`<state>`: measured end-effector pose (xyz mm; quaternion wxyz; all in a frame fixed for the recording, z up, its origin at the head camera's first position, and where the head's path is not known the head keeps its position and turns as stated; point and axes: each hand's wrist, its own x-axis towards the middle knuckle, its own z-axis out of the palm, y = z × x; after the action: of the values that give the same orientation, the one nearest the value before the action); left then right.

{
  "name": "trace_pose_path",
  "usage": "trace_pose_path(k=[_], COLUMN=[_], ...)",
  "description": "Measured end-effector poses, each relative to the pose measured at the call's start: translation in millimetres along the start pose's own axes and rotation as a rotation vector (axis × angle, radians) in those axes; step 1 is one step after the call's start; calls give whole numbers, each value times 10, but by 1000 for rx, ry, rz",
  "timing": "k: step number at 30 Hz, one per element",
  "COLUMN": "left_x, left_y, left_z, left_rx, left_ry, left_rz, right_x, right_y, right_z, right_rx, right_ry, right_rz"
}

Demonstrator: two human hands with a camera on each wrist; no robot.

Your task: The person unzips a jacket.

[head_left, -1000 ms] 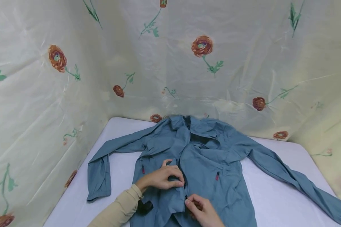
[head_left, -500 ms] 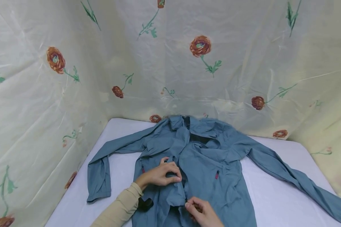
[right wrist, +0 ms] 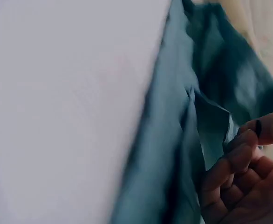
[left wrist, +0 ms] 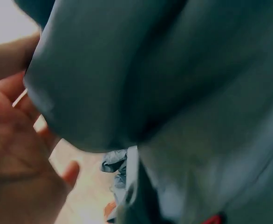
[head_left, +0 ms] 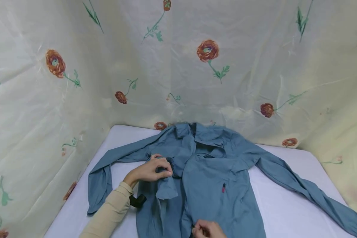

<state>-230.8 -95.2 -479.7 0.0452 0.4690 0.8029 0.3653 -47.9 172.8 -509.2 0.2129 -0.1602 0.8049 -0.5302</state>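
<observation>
A blue-grey zip jacket (head_left: pixel 214 178) lies front-up on the white table (head_left: pixel 285 205), sleeves spread to both sides. My left hand (head_left: pixel 150 170) grips a bunch of the jacket's left front panel near the chest and holds it lifted; the left wrist view shows that blue-grey fabric (left wrist: pixel 150 84) close up over my palm (left wrist: pixel 15 154). My right hand (head_left: pixel 206 229) sits at the bottom edge of the head view, pinching the jacket's zip edge low on the front. In the right wrist view my curled fingers (right wrist: pixel 243 158) hold the blue fabric edge (right wrist: pixel 211 121).
A cream curtain with red flowers (head_left: pixel 208 49) walls the table at the back and both sides. A red zip pull (head_left: pixel 223 188) marks the right chest pocket. A black wrist strap (head_left: pixel 137 200) shows at my left sleeve. White table surface (right wrist: pixel 57 93) lies beside the jacket.
My left hand has moved up and left, pulling the front panel open. My right hand has slid down toward the jacket's bottom along the zip.
</observation>
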Motion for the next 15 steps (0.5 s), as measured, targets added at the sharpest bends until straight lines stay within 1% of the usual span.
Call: trace_pose_path(k=[2,4,6,8,10,11,12,13,14,15], left_x=[-42,-57,-64,-52,-30,-18,-6,3,7,2], left_y=[29,57,103,181,297,361,428,488,539,576], left_z=[-79,-105,-94,-60,19,85,162,250,345,439], left_rx=[-46,-77,-111,-134,-154,-156,-151,-134,-114,-95], left_ry=[-87,-163,-243,-339,-445,-496,-545,-578,-588,-581], left_rz=[15,52,82,119,142,152,163,171,171,157], right_x=[2,-1,-8,-10,-16,-22,-32,-42,-53,-65], right_y=[13,26,47,75,110,124,136,146,148,141], right_z=[-89,-206,-299,-367,-406,-421,-438,-456,-477,-503], right_rx=[51,120,159,203,248,268,287,306,314,319], right_ry=[0,-44,-139,-264,-370,-412,-444,-466,-475,-477], right_rz=[-2,-11,-47,-100,-144,-159,-151,-136,-119,-84])
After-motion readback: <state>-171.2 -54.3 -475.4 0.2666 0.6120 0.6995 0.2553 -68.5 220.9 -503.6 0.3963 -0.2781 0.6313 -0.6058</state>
